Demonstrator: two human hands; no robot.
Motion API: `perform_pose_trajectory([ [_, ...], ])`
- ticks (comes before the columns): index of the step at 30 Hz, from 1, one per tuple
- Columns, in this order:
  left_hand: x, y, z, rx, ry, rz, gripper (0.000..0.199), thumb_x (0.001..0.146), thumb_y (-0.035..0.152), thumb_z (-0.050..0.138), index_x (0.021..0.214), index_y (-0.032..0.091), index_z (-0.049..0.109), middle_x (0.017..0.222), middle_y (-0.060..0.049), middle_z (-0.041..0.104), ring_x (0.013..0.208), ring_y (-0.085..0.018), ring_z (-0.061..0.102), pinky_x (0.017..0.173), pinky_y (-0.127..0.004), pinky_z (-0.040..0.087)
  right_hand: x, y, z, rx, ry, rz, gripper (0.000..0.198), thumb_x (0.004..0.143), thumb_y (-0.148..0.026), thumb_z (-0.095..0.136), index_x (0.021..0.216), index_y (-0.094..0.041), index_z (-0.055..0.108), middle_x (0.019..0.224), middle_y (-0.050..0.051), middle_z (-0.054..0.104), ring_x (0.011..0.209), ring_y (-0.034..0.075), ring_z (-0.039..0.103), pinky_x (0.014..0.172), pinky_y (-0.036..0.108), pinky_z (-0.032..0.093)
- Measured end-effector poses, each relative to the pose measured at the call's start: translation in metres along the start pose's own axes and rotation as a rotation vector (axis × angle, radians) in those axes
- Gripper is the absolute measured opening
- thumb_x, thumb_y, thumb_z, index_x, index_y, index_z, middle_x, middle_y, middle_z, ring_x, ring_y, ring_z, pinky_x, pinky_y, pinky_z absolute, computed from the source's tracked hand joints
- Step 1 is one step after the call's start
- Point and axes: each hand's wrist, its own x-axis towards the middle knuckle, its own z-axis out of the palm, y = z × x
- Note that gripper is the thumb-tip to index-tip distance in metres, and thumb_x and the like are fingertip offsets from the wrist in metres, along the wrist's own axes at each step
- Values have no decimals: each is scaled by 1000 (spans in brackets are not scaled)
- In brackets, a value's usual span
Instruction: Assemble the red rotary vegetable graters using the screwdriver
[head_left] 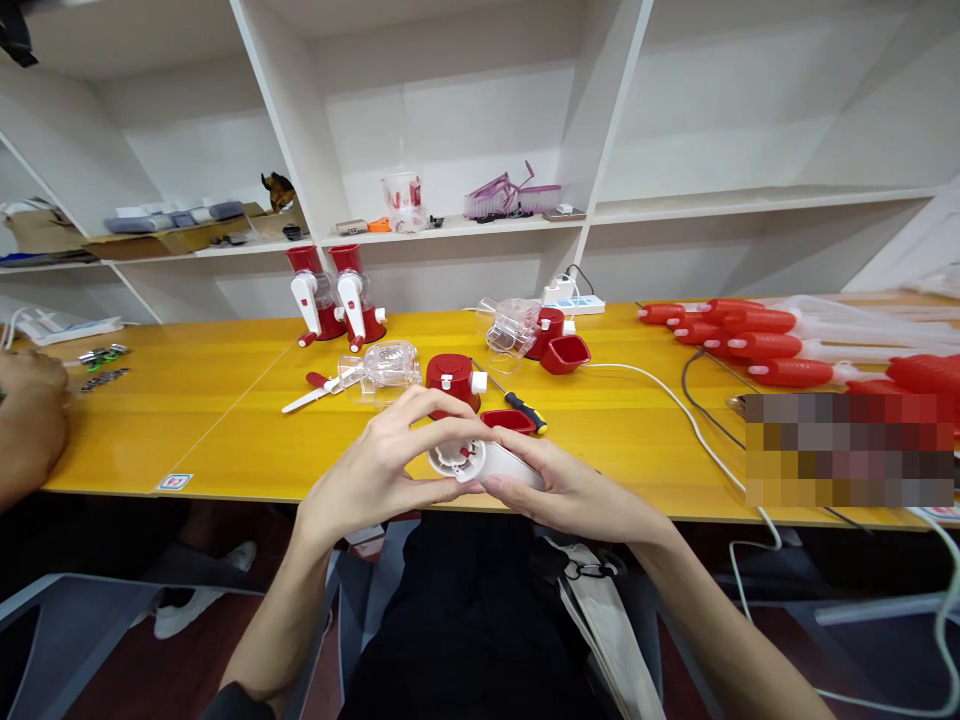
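White shelving, a yellow table and two hands brought together on one white part.
At the table's far edge, to the left, stand two upright red-and-white crank devices, side by side; to their right, a second clear housing lies near the shelving. Over the table's near edge, the left hand curves its fingers and thumb around the round, open end of the white part, while the right hand grips its longer end. A clear housing lies left of an upright red base, which sits just beyond the hands. Right of that base lies a screwdriver, its tip pointing away, with a red hopper just nearer, partly hidden by the hands.
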Motion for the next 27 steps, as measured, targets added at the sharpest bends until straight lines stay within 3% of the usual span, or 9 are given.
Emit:
perform_pose_trajectory([
  [5, 0, -2, 3, 30, -23, 45, 32, 95, 29, 66, 126, 25, 63, 117, -8, 69, 110, -22, 62, 91, -36, 54, 1, 3, -4, -19, -51, 63, 50, 97, -55, 50, 127, -17, 59, 111, 6, 66, 92, 10, 58, 82, 22, 46],
  [13, -1, 1, 12, 36, -47, 33, 33, 97, 25, 62, 130, 23, 59, 120, -9, 66, 115, -22, 60, 95, -35, 54, 0, 2, -7, 62, -78, 54, 47, 97, -53, 50, 120, -13, 58, 89, 2, 61, 70, 4, 47, 64, 17, 42],
  [18, 2, -7, 14, -136, 40, -57, 38, 95, 28, 66, 132, 24, 58, 127, -10, 65, 121, -23, 61, 103, -39, 51, 4, 18, -5, 505, -227, 179, 46, 96, -59, 48, 116, -18, 46, 66, -9, 45, 38, 1, 35, 33, 15, 26],
  [22, 3, -21, 17, -323, 104, -166, 37, 96, 35, 63, 131, 22, 61, 127, -11, 68, 114, -22, 65, 101, -37, 51, 11, 26, -4, 791, -335, 231, 46, 96, -62, 44, 94, -17, 45, 59, -8, 50, 32, 4, 42, 30, 16, 35],
  [25, 3, -28, 20, -387, 130, -200, 30, 97, 35, 62, 124, 21, 66, 125, -10, 69, 114, -22, 65, 100, -36, 52, 14, 25, -4, 808, -325, 222, 48, 97, -60, 40, 84, -15, 47, 53, -5, 53, 30, 5, 43, 30, 16, 37],
  [27, 3, -30, 23, -464, 140, -223, 35, 97, 34, 62, 130, 22, 62, 130, -11, 68, 118, -22, 64, 101, -35, 52, 15, 24, -3, 803, -327, 210, 46, 99, -57, 36, 85, -14, 47, 55, -2, 57, 32, 7, 47, 31, 17, 39],
])
